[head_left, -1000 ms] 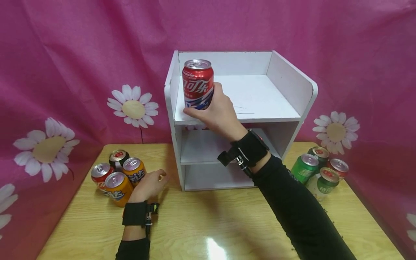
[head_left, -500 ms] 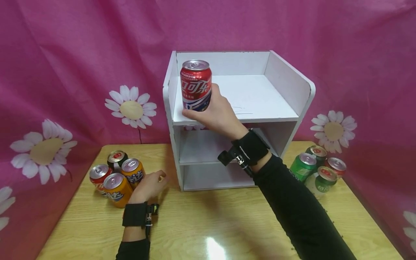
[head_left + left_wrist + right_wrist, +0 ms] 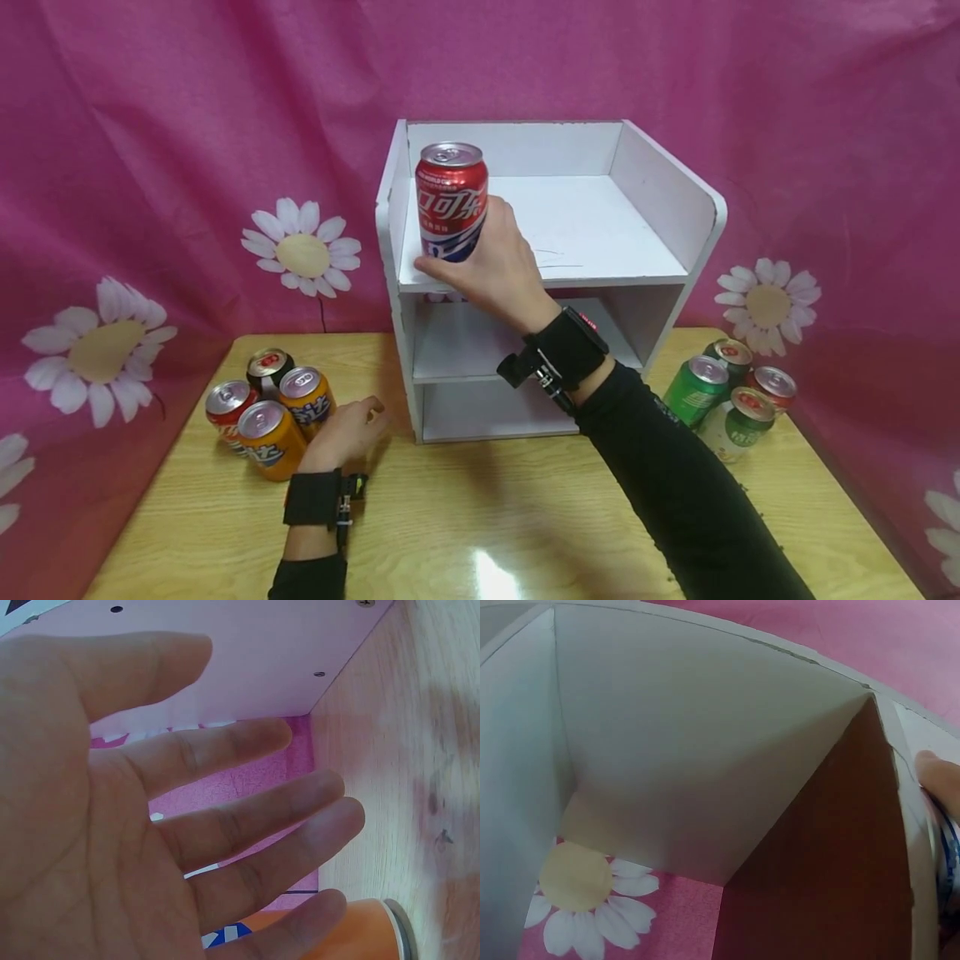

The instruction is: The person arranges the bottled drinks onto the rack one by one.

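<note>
Right hand point(image 3: 498, 271) grips an upright red can point(image 3: 452, 204) at the top left of a white shelf point(image 3: 592, 229).

Head view: the can might tip if its base catches the shelf; right arm point(image 3: 675, 475) stretches forward. Left wrist: left hand point(image 3: 124, 825) holds nothing, fingers extended near an orange can point(image 3: 358, 934). Right wrist: can mostly hidden, contact unclear.
</note>
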